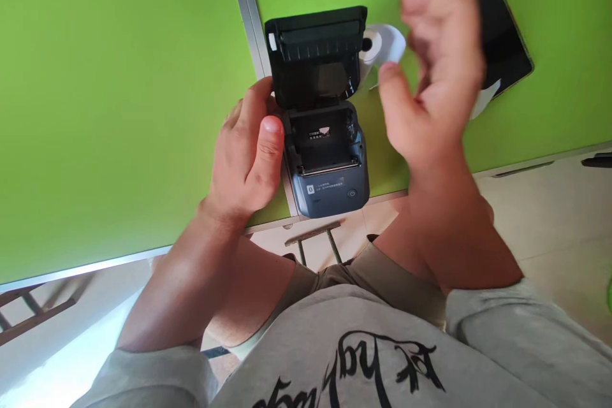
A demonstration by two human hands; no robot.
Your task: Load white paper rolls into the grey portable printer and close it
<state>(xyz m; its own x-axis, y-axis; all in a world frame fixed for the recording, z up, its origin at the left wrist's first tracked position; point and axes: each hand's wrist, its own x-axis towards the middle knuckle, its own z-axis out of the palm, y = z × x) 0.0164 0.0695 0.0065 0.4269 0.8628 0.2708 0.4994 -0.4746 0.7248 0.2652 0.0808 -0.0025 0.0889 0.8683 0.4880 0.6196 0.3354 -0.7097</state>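
Observation:
A dark label printer (pixel 329 194) stands at the table's front edge with its lid (pixel 315 54) raised and its inner compartment showing. My left hand (pixel 251 153) rests along the printer's left side, thumb apart from the fingers, not gripping it. Right of the printer, my right hand (pixel 437 70) is in the air, blurred, its fingers curled and apart from the thumb, with nothing visible between them. Behind the lid's right edge lies a white paper roll (pixel 371 44) with a loose strip toward my right hand; the lid hides part of the roll.
A black tablet (pixel 507 32) lies at the back right, partly behind my right hand, with a white paper piece (pixel 485 101) by its lower edge. A metal seam (pixel 248 13) crosses the green table (pixel 119 89). Below the edge is a stool (pixel 313 234).

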